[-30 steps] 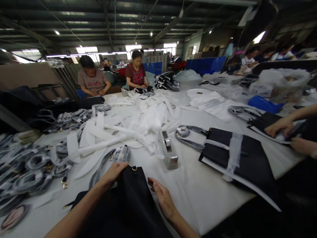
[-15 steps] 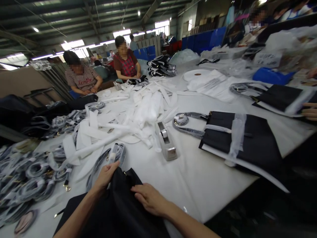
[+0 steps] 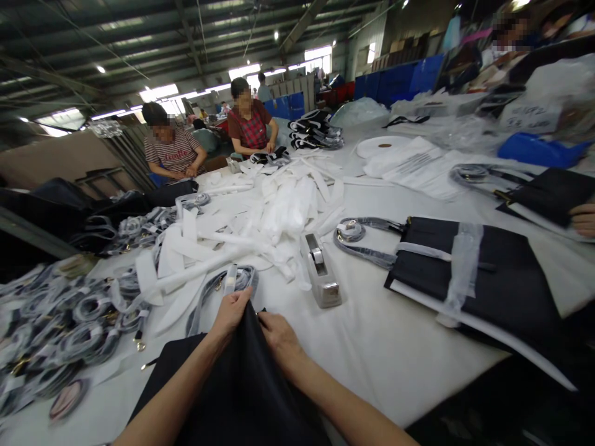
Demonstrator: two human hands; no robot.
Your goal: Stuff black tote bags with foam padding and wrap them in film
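White table (image 3: 372, 362) up front, black handbag (image 3: 246, 390) slumped at its near edge. Left hand (image 3: 232, 314) is pinching the raised top edge, and the right hand (image 3: 280, 341), open and off the bag a second ago, now has fingers curled onto it (fingertips partly hidden), so it's gripped from both sides.

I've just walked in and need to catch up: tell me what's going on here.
Two hands are on a black bag: the left hand grips its top, the right hand its edge close by. A wrapped strap lies just beyond the left hand, and the tape dispenser stands apart from both hands. To the right lies a second bag. A co-worker's hand is on a third bag. Two people are across the table.
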